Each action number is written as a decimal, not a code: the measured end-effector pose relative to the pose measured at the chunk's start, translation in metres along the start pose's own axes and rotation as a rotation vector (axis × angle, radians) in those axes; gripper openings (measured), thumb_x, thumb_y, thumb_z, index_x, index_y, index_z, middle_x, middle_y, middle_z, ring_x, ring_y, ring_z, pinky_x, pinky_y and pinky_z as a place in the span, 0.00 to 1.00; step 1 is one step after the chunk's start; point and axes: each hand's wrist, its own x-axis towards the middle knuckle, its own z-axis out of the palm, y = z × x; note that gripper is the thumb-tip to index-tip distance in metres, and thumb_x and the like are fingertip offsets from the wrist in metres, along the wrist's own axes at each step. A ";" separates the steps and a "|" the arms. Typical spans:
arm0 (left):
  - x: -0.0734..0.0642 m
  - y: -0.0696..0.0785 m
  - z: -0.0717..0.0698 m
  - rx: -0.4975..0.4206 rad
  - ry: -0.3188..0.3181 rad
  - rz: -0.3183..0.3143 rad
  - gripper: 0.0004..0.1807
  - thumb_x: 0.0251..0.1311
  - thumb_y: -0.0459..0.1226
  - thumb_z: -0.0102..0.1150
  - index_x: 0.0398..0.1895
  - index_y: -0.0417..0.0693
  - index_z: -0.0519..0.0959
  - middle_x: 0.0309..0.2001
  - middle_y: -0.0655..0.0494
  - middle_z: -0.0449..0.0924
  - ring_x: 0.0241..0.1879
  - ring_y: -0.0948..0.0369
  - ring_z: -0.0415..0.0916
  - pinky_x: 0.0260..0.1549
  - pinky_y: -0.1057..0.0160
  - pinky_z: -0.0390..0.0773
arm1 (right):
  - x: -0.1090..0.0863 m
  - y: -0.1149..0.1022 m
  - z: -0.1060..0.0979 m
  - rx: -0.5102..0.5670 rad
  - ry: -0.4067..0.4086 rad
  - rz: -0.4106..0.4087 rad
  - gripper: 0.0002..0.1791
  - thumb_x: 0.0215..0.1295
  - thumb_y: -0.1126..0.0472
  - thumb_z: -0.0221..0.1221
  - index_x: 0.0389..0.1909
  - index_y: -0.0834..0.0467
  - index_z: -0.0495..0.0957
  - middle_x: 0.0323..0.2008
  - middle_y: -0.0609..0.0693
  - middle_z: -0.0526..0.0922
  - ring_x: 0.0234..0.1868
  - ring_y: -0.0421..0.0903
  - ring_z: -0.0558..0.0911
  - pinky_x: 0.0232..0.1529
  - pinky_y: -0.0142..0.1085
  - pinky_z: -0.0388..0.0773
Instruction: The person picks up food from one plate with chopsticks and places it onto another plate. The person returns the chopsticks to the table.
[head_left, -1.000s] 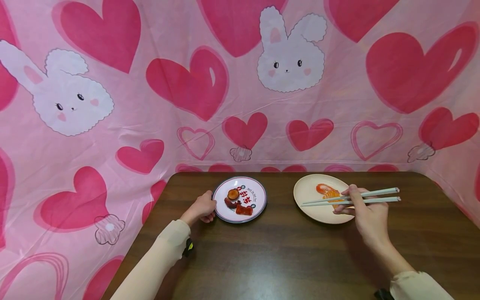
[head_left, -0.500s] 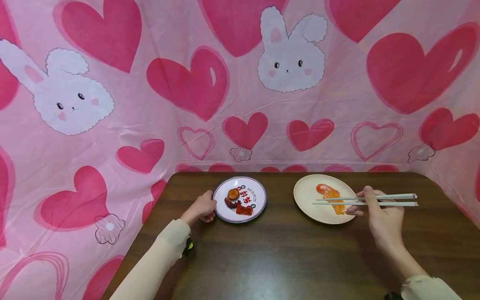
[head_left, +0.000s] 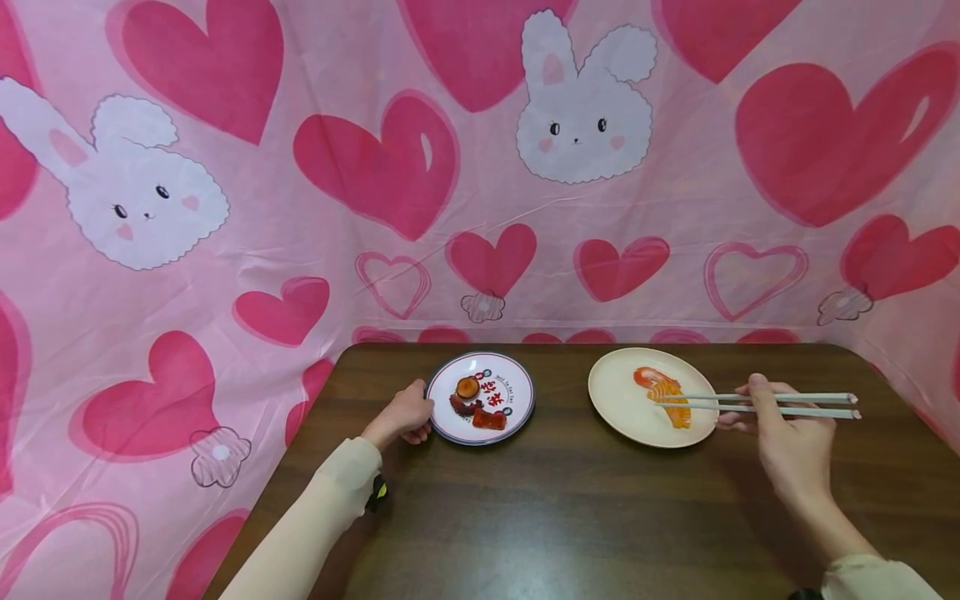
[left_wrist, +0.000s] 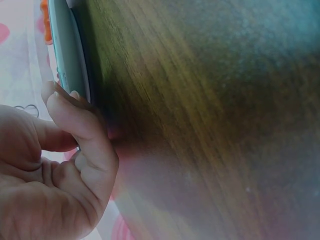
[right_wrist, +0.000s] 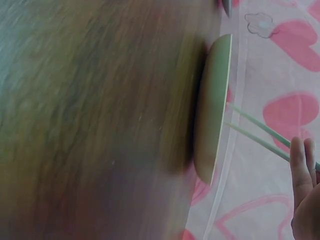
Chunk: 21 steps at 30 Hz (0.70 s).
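Observation:
My left hand (head_left: 409, 412) holds the left rim of a white round plate (head_left: 517, 417) with red lettering and a dark edge. In the left wrist view its curled fingers (left_wrist: 82, 125) meet the plate's side. On that plate lie a round brown slice (head_left: 467, 387) and glossy reddish-brown pieces (head_left: 490, 419). A pair of pale chopsticks (head_left: 795, 404) is held in my right hand (head_left: 795, 450), tips pointing left over a cream oval plate (head_left: 622, 408). An orange-striped shrimp-like piece (head_left: 670, 404) lies on this plate, near the chopstick tips. The right wrist view shows the tips slightly apart.
Both plates stand near the far edge of a dark wooden table (head_left: 525, 517). Behind and beside it hangs a pink cloth (head_left: 495, 200) printed with hearts and rabbits.
My right hand has moved right with the chopsticks, drawing the tips rightward across the cream plate and uncovering more of the orange piece. The left hand and its plate stay put.

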 end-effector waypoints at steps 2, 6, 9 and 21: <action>0.000 -0.001 0.000 -0.003 0.000 0.001 0.34 0.79 0.37 0.50 0.80 0.33 0.52 0.28 0.43 0.77 0.18 0.56 0.73 0.18 0.62 0.82 | 0.001 0.000 -0.002 -0.012 0.030 0.002 0.14 0.75 0.63 0.63 0.35 0.72 0.82 0.28 0.56 0.88 0.18 0.47 0.87 0.25 0.36 0.84; 0.000 0.000 0.000 -0.007 0.000 0.003 0.34 0.79 0.37 0.50 0.80 0.33 0.52 0.28 0.42 0.77 0.18 0.56 0.73 0.18 0.62 0.82 | 0.005 0.002 -0.007 0.001 0.084 0.026 0.13 0.74 0.63 0.64 0.35 0.72 0.83 0.28 0.57 0.87 0.17 0.48 0.86 0.24 0.37 0.84; 0.000 0.000 -0.001 -0.006 0.000 0.003 0.34 0.79 0.37 0.50 0.80 0.33 0.53 0.28 0.43 0.77 0.18 0.56 0.74 0.19 0.62 0.82 | 0.008 0.003 -0.011 0.002 0.103 0.049 0.13 0.74 0.62 0.65 0.37 0.71 0.84 0.28 0.57 0.88 0.17 0.48 0.86 0.23 0.37 0.84; 0.002 -0.001 -0.001 -0.003 -0.002 0.001 0.34 0.78 0.37 0.51 0.80 0.33 0.53 0.28 0.43 0.77 0.18 0.56 0.73 0.18 0.62 0.82 | 0.009 0.007 -0.017 -0.083 0.108 0.113 0.13 0.75 0.57 0.64 0.35 0.64 0.85 0.25 0.52 0.88 0.18 0.46 0.87 0.23 0.36 0.84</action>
